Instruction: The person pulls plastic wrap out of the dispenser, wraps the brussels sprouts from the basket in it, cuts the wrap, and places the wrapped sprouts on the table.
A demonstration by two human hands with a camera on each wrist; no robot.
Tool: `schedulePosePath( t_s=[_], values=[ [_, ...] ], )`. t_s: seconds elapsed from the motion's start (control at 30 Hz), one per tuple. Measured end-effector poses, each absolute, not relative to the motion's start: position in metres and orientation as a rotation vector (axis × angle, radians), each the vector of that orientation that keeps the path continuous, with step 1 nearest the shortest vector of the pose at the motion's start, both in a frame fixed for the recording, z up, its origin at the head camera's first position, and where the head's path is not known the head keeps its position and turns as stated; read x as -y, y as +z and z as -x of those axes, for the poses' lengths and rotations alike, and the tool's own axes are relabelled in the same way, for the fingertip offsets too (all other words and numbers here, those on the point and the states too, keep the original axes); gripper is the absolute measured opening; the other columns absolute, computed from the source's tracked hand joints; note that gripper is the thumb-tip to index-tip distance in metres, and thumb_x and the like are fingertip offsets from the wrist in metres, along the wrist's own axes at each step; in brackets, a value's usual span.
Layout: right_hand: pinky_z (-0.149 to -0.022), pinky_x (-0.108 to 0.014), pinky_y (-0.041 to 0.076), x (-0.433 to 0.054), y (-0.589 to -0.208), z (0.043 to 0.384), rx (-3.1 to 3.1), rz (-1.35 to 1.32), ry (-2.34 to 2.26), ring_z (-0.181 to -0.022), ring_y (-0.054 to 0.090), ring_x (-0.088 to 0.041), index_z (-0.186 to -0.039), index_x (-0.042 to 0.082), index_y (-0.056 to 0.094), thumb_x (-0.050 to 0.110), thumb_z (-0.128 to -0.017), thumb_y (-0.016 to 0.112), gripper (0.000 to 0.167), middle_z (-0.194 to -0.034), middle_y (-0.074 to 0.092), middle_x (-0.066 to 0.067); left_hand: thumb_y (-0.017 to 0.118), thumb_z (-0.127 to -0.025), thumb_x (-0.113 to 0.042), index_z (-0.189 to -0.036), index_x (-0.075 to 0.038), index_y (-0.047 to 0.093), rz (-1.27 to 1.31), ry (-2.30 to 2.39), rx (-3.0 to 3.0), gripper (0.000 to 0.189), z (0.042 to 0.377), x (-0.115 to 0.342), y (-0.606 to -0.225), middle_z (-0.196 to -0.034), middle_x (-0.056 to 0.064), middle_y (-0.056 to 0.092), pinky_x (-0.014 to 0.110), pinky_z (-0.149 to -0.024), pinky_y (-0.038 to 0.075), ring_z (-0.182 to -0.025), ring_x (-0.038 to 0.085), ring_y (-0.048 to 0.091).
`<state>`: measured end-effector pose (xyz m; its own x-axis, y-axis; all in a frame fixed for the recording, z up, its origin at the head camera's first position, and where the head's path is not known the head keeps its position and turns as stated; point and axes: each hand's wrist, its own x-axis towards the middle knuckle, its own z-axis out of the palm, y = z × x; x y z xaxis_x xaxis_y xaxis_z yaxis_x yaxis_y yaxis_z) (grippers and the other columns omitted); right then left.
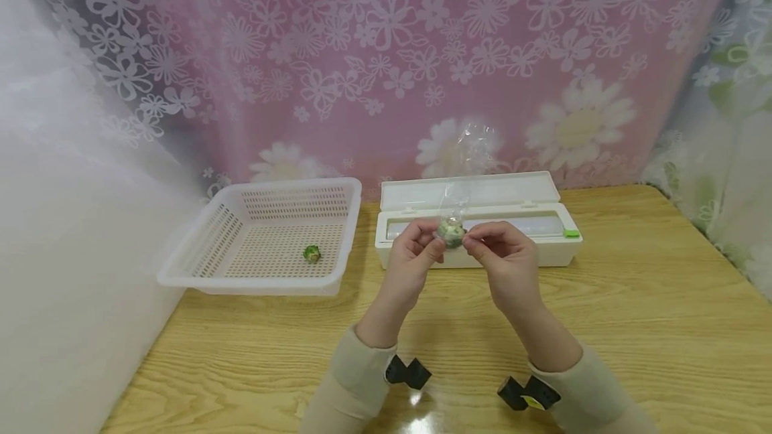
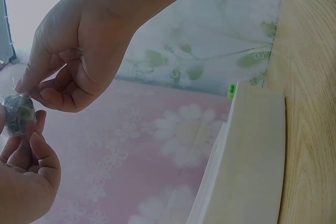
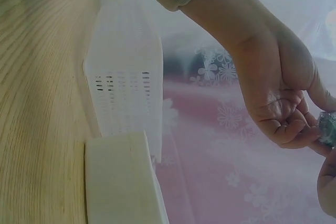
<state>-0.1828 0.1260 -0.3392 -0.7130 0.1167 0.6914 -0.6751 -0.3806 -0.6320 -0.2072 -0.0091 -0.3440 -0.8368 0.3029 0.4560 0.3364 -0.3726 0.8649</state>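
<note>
Between my two hands a broccoli floret (image 1: 451, 233) is held above the front of the white wrap box, with clear cling film (image 1: 460, 186) around it and the film's loose end rising above. My left hand (image 1: 416, 246) pinches the wrapped floret from the left side. From the other side my right hand (image 1: 506, 256) pinches it by thumb and fingertips. The floret's wrapped surface shows shiny in the left wrist view, where the wrapped floret (image 2: 20, 115) sits between both hands' fingertips. Another broccoli floret (image 1: 311, 254) lies in the white basket (image 1: 346, 246).
Behind the hands stands the wrap box (image 1: 549, 254), lid (image 1: 470, 191) raised, with a film roll (image 1: 539, 225) inside and a green slider (image 1: 571, 234) at its right end. The basket stands left of it on the wooden table (image 1: 241, 353). A flowered curtain (image 1: 362, 86) hangs behind.
</note>
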Motion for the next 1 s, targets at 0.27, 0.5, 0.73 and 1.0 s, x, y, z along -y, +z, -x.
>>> schedulePosePath(
  t_s=[0.27,0.5,0.73,1.0],
  values=[
    [-0.063,-0.019,0.047,-0.1268,-0.3351,0.1804,1.338,-0.705,2.201,-0.071,0.055,-0.012,-0.097,0.005,0.06,-0.014,-0.077,0.058,0.028,-0.079,0.057,-0.003,0.06,-0.074,-0.042,-0.103,0.02,0.039,0.924,-2.414,1.729,0.072,0.2072,0.0078,-0.3445,-0.079,-0.009,0.054,0.017,-0.063,0.042,-0.068,0.004,0.047],
    [-0.063,-0.019,0.046,-0.1256,-0.3342,0.1786,1.261,-0.719,2.302,-0.071,0.053,-0.013,-0.096,0.002,0.054,-0.012,-0.077,0.06,0.025,-0.08,0.056,-0.005,0.059,-0.075,-0.044,-0.103,0.021,0.037,0.948,-2.43,1.723,0.074,0.2065,0.0087,-0.3452,-0.078,-0.009,0.053,0.017,-0.063,0.041,-0.067,0.004,0.046],
    [-0.069,-0.019,0.046,-0.1239,-0.3329,0.1756,1.251,-0.741,2.355,-0.079,0.05,-0.014,-0.092,0.004,0.046,-0.009,-0.075,0.063,0.027,-0.085,0.052,-0.005,0.054,-0.081,-0.04,-0.1,0.01,0.046,1.115,-2.46,1.631,0.054,0.2067,0.0109,-0.345,-0.082,-0.009,0.052,0.017,-0.065,0.041,-0.071,0.003,0.047],
    [-0.068,-0.017,0.044,-0.1268,-0.3338,0.1768,1.396,-0.749,2.382,-0.081,0.049,-0.011,-0.09,0.007,0.056,-0.007,-0.076,0.064,0.022,-0.09,0.049,-0.003,0.048,-0.087,-0.036,-0.106,-0.021,0.055,1.179,-2.606,1.585,0.025,0.2065,0.0129,-0.3438,-0.095,-0.005,0.052,0.019,-0.067,0.044,-0.079,0.005,0.049]
  ],
)
